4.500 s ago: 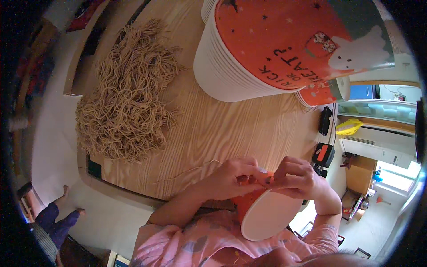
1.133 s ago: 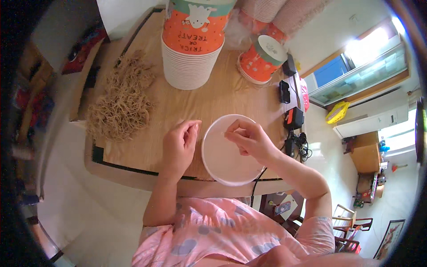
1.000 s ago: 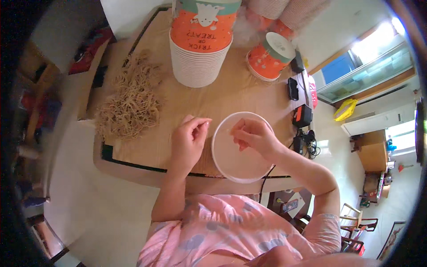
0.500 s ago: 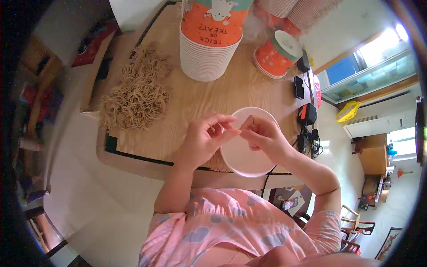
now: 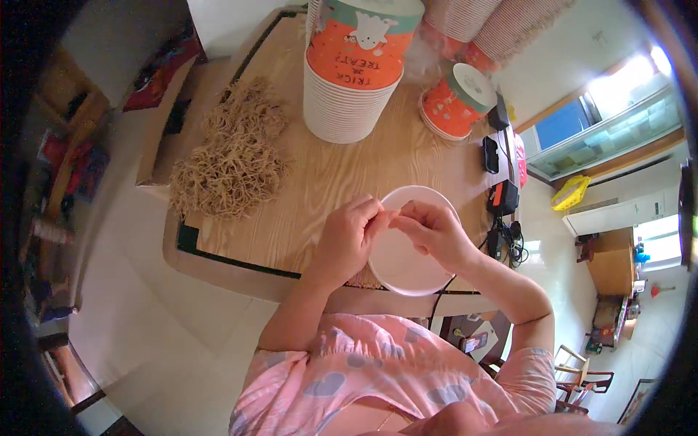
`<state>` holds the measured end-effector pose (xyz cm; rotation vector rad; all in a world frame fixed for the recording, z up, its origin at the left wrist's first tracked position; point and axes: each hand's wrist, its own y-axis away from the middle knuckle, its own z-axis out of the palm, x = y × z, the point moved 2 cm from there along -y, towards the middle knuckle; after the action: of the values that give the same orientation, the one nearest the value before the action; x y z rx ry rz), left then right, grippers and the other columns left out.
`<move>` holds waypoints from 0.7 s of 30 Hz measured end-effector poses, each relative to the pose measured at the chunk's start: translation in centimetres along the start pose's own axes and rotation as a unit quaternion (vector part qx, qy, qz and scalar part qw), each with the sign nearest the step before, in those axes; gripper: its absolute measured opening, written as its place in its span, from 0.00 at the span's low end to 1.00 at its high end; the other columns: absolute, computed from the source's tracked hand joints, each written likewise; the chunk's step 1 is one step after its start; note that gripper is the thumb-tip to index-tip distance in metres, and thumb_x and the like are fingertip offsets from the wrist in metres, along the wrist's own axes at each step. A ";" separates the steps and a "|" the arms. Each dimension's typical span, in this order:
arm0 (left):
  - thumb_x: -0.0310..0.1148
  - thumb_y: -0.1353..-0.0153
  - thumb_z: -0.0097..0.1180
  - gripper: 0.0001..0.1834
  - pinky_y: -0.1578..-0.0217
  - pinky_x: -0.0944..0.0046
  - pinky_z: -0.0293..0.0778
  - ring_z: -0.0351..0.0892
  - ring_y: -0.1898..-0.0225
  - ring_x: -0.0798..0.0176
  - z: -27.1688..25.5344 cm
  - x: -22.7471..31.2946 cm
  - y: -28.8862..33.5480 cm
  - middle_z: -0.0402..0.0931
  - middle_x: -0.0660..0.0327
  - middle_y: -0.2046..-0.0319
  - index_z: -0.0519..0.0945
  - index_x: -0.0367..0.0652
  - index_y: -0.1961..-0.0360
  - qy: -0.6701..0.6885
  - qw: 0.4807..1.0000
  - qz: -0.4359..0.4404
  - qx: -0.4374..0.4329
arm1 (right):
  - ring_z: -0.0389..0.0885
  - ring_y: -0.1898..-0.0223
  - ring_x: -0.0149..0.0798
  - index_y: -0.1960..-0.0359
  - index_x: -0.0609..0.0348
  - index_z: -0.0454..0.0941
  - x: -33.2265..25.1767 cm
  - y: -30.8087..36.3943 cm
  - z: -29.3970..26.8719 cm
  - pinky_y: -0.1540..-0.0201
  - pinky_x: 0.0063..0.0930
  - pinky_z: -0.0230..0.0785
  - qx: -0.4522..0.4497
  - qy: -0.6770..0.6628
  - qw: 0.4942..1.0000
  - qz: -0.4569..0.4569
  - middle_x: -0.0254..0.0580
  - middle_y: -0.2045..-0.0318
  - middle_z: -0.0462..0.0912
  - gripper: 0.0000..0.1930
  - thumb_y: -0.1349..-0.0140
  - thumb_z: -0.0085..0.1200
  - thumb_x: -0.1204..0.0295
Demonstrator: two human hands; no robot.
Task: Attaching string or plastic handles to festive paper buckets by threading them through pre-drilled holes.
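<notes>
Over a round white paper bucket (image 5: 411, 269) at the table's near edge, my left hand (image 5: 350, 236) and my right hand (image 5: 438, 234) meet fingertip to fingertip. Both are pinched closed; whatever lies between the fingers is too small to make out. The bucket's pale inside faces up, its upper part partly covered by my hands. To the left lies a tangled heap of tan twine pieces (image 5: 236, 160). Straight ahead stands a tall stack of nested upside-down paper buckets (image 5: 347, 109), white-rimmed with an orange and green print.
A shorter overturned orange bucket (image 5: 452, 105) is at the back right, with more bucket stacks (image 5: 502, 36) behind. Along the right edge lie a black case (image 5: 490, 155), a power adapter (image 5: 502, 196) and coiled black cables (image 5: 515, 247). A cardboard box (image 5: 156, 145) adjoins the left side.
My hands have come closer together, the left fingers curling in until the fingertips meet. The whole view has shifted slightly, so the table things appear lower and a little to the right.
</notes>
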<state>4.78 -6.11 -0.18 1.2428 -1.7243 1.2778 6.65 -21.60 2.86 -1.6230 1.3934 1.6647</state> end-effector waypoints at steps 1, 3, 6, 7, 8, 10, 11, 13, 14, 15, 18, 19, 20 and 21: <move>0.27 0.42 0.53 0.08 0.74 0.59 0.65 0.69 0.75 0.50 0.0 0.0 0.0 0.68 0.53 0.76 0.70 0.36 0.76 0.010 1.000 -0.011 -0.016 | 0.59 0.84 0.18 0.67 0.60 0.76 0.1 0.1 -0.1 0.83 0.14 0.50 -0.008 0.000 1.000 0.006 0.24 0.82 0.67 0.06 0.39 0.51 0.70; 0.28 0.41 0.52 0.08 0.72 0.59 0.65 0.68 0.74 0.51 0.1 -0.3 0.1 0.68 0.52 0.75 0.69 0.36 0.75 0.017 0.999 -0.022 -0.028 | 0.60 0.84 0.18 0.67 0.60 0.76 0.1 -0.1 -0.1 0.83 0.14 0.51 -0.019 0.002 1.000 0.009 0.24 0.82 0.67 0.06 0.39 0.51 0.70; 0.28 0.40 0.50 0.08 0.68 0.61 0.65 0.67 0.71 0.53 0.4 -1.1 0.4 0.66 0.54 0.75 0.68 0.36 0.73 0.098 0.995 -0.017 -0.029 | 0.60 0.83 0.18 0.68 0.61 0.76 0.2 -0.2 -0.2 0.83 0.14 0.51 -0.014 -0.008 1.000 -0.012 0.24 0.81 0.68 0.07 0.39 0.52 0.70; 0.28 0.40 0.50 0.07 0.68 0.62 0.65 0.67 0.71 0.55 0.4 -1.2 0.5 0.65 0.55 0.75 0.67 0.37 0.73 0.105 0.994 -0.005 -0.031 | 0.60 0.83 0.18 0.68 0.61 0.76 0.3 -0.3 -0.3 0.83 0.14 0.51 -0.019 -0.003 1.000 -0.013 0.24 0.81 0.69 0.07 0.39 0.52 0.70; 0.27 0.40 0.50 0.07 0.67 0.63 0.65 0.66 0.70 0.57 0.4 -1.3 0.4 0.65 0.56 0.75 0.67 0.37 0.72 0.113 0.993 0.007 -0.034 | 0.60 0.83 0.18 0.67 0.61 0.76 0.3 -0.3 -0.4 0.82 0.14 0.51 -0.022 0.001 1.000 -0.013 0.24 0.80 0.69 0.07 0.40 0.52 0.70; 0.27 0.41 0.50 0.06 0.67 0.63 0.65 0.67 0.70 0.58 0.1 -1.1 0.3 0.66 0.57 0.75 0.67 0.37 0.72 0.121 0.992 -0.001 -0.041 | 0.60 0.83 0.18 0.67 0.60 0.76 0.2 -0.3 -0.5 0.83 0.14 0.51 -0.024 -0.007 1.000 -0.014 0.24 0.80 0.69 0.06 0.40 0.53 0.70; 0.26 0.41 0.51 0.06 0.68 0.64 0.65 0.67 0.71 0.59 0.0 -1.0 0.3 0.66 0.58 0.75 0.67 0.38 0.72 0.128 0.990 -0.010 -0.049 | 0.60 0.83 0.18 0.67 0.60 0.76 0.3 -0.3 -0.4 0.83 0.13 0.51 -0.026 -0.017 0.999 -0.013 0.24 0.80 0.69 0.06 0.40 0.53 0.71; 0.26 0.42 0.52 0.06 0.68 0.64 0.66 0.67 0.71 0.60 -0.2 -1.0 0.2 0.67 0.58 0.74 0.68 0.38 0.71 0.126 0.990 -0.025 -0.055 | 0.60 0.83 0.17 0.67 0.59 0.76 0.5 -0.5 -0.5 0.83 0.13 0.50 -0.018 -0.006 1.000 -0.007 0.24 0.81 0.69 0.05 0.40 0.53 0.71; 0.26 0.42 0.52 0.05 0.68 0.65 0.66 0.68 0.71 0.61 -0.3 -1.2 0.3 0.67 0.58 0.74 0.69 0.37 0.70 0.125 0.990 -0.039 -0.060 | 0.60 0.83 0.17 0.68 0.59 0.75 0.7 -0.6 -0.5 0.83 0.13 0.50 -0.010 0.005 1.000 0.001 0.24 0.81 0.69 0.05 0.41 0.54 0.71; 0.26 0.42 0.52 0.05 0.68 0.65 0.66 0.68 0.71 0.61 -0.3 -1.5 0.3 0.67 0.58 0.74 0.69 0.37 0.70 0.126 0.989 -0.042 -0.062 | 0.60 0.83 0.17 0.68 0.59 0.75 0.8 -0.7 -0.4 0.83 0.13 0.50 -0.009 0.003 1.000 0.004 0.24 0.81 0.69 0.05 0.41 0.54 0.71; 0.28 0.42 0.54 0.05 0.72 0.70 0.65 0.66 0.75 0.70 -0.4 -2.2 0.2 0.69 0.63 0.75 0.72 0.38 0.69 0.114 0.991 -0.031 -0.061 | 0.60 0.83 0.17 0.69 0.58 0.75 0.8 -0.9 -0.1 0.83 0.14 0.48 -0.018 -0.007 0.999 -0.027 0.24 0.82 0.68 0.04 0.41 0.54 0.72; 0.27 0.42 0.54 0.03 0.72 0.71 0.65 0.66 0.75 0.71 -0.3 -2.5 0.1 0.70 0.64 0.74 0.74 0.38 0.69 0.126 0.990 -0.037 -0.051 | 0.60 0.83 0.17 0.69 0.57 0.74 1.4 -1.1 -0.2 0.83 0.14 0.48 -0.019 0.000 1.000 -0.018 0.24 0.82 0.68 0.04 0.41 0.53 0.72; 0.26 0.43 0.54 0.03 0.72 0.72 0.65 0.66 0.75 0.71 -0.3 -2.8 0.0 0.70 0.64 0.73 0.75 0.39 0.68 0.136 0.989 -0.043 -0.040 | 0.60 0.83 0.17 0.69 0.57 0.74 1.9 -1.3 -0.2 0.84 0.14 0.48 -0.021 0.007 1.000 -0.010 0.24 0.82 0.67 0.03 0.41 0.53 0.72; 0.26 0.43 0.54 0.03 0.72 0.72 0.65 0.66 0.75 0.71 -0.4 -3.2 -0.2 0.70 0.64 0.73 0.75 0.39 0.68 0.136 0.989 -0.044 -0.042 | 0.60 0.83 0.17 0.69 0.57 0.74 2.2 -1.6 -0.2 0.84 0.14 0.48 -0.020 0.006 1.000 -0.009 0.24 0.82 0.67 0.03 0.41 0.53 0.72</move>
<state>6.06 -4.75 -2.83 1.0322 -1.4958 1.2466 7.56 -21.85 0.29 -1.6650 1.3561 1.6851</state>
